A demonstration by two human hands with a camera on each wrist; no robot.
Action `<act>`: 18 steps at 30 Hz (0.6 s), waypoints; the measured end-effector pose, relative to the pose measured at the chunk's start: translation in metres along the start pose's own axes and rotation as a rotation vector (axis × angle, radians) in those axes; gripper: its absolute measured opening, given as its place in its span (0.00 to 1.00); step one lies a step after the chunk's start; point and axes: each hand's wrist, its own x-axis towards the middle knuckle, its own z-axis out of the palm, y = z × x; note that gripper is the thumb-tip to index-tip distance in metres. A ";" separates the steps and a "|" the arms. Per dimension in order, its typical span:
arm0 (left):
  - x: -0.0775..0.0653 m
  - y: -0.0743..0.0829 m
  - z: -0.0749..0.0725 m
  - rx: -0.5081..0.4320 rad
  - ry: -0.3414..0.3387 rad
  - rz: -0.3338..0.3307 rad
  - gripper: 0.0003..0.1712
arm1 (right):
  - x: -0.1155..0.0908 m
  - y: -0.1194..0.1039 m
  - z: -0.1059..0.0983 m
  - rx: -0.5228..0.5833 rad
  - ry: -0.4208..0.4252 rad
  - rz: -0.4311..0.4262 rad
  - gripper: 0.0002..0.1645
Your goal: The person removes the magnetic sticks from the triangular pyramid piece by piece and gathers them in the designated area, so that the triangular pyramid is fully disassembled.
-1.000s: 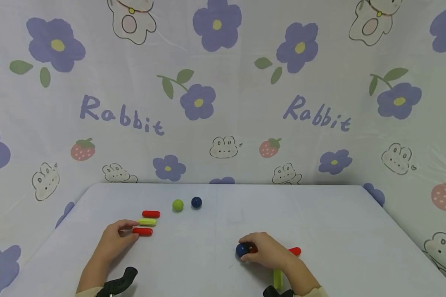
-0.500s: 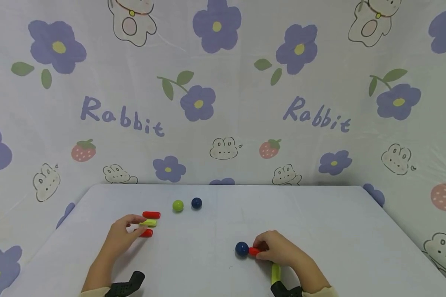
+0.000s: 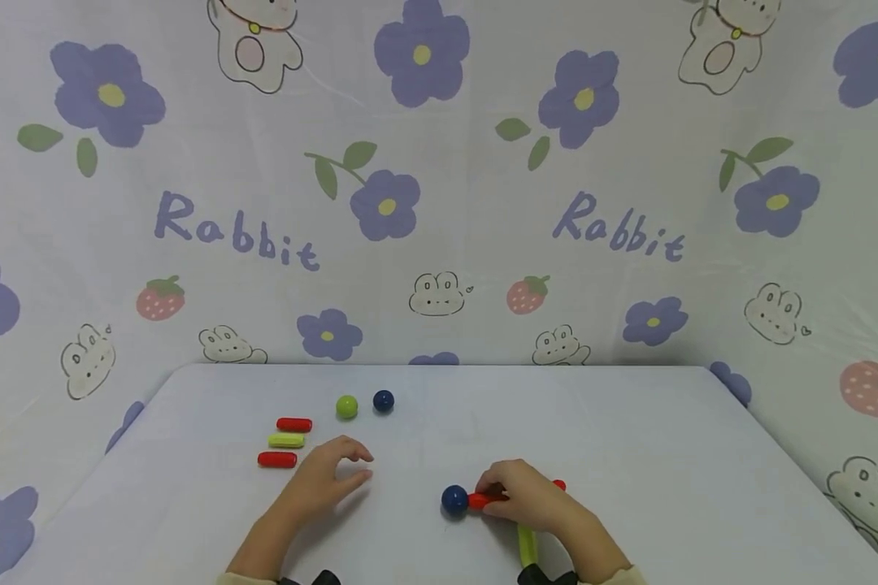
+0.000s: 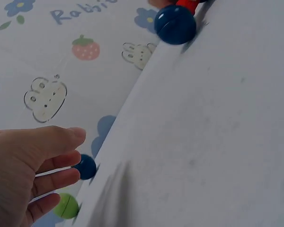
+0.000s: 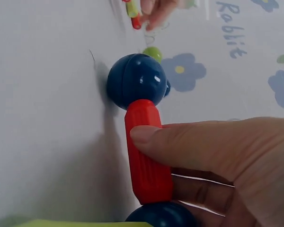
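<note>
My right hand [image 3: 527,494] pinches a red rod [image 5: 149,177] between thumb and fingers. A dark blue ball [image 3: 454,500] is joined to the rod's left end, and a second blue ball [image 5: 161,215] meets its other end in the right wrist view. A yellow-green rod [image 3: 527,544] extends toward the front beneath the hand, and the tip of another red rod [image 3: 559,485] shows behind it. My left hand [image 3: 325,483] hovers over the table with thumb and fingers apart, holding nothing, between the loose rods and the blue ball.
Left of the left hand lie a red rod [image 3: 294,425], a yellow-green rod [image 3: 286,440] and another red rod [image 3: 277,460]. Farther back sit a green ball [image 3: 347,407] and a blue ball [image 3: 384,401]. A patterned cloth [image 3: 475,244] hangs behind the white table [image 3: 629,439].
My left hand has left the loose rods and moved right, with nothing in it. My right hand has shifted its grip from the blue ball to the red rod; the joined pieces have moved slightly left.
</note>
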 end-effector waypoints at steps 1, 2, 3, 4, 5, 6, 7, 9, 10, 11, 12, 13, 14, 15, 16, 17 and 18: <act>0.000 0.004 0.003 -0.005 -0.024 0.031 0.08 | 0.001 -0.001 0.001 -0.002 -0.002 -0.004 0.09; 0.000 0.007 0.005 -0.007 -0.051 0.060 0.08 | 0.001 -0.003 0.002 0.002 -0.003 -0.005 0.09; 0.000 0.011 0.008 -0.014 -0.076 0.086 0.08 | 0.001 -0.004 0.003 0.005 -0.003 -0.002 0.09; -0.001 0.014 0.011 -0.015 -0.100 0.111 0.09 | 0.002 -0.005 0.004 0.011 -0.004 0.008 0.09; -0.001 0.017 0.013 -0.018 -0.124 0.128 0.10 | 0.002 -0.007 0.005 0.015 -0.004 0.018 0.09; -0.002 0.020 0.016 -0.026 -0.146 0.140 0.11 | 0.002 -0.008 0.006 0.021 -0.002 0.025 0.09; -0.002 0.023 0.019 -0.033 -0.167 0.143 0.14 | 0.003 -0.008 0.007 0.024 -0.001 0.034 0.09; -0.004 0.030 0.026 -0.046 -0.205 0.132 0.21 | 0.003 -0.010 0.008 0.020 0.005 0.040 0.09; -0.005 0.034 0.029 -0.050 -0.222 0.123 0.24 | 0.003 -0.011 0.008 0.017 0.005 0.045 0.10; -0.006 0.037 0.033 -0.054 -0.239 0.119 0.26 | 0.003 -0.012 0.009 0.016 0.006 0.041 0.10; -0.007 0.041 0.036 -0.059 -0.255 0.122 0.28 | 0.003 -0.013 0.009 0.012 0.008 0.034 0.10; -0.008 0.044 0.039 -0.063 -0.270 0.128 0.29 | 0.003 -0.014 0.009 0.007 0.006 0.029 0.10; -0.009 0.047 0.041 -0.066 -0.284 0.137 0.28 | 0.003 -0.015 0.009 0.004 0.006 0.019 0.10; -0.010 0.049 0.043 -0.067 -0.294 0.148 0.27 | 0.002 -0.016 0.010 0.003 0.004 0.012 0.10; -0.010 0.050 0.045 -0.071 -0.302 0.165 0.26 | 0.002 -0.017 0.010 0.002 0.003 0.004 0.10; -0.011 0.051 0.046 -0.072 -0.305 0.182 0.24 | 0.002 -0.018 0.011 -0.003 0.005 -0.011 0.10; -0.011 0.052 0.047 -0.073 -0.306 0.191 0.23 | 0.002 -0.018 0.011 -0.010 0.007 -0.022 0.10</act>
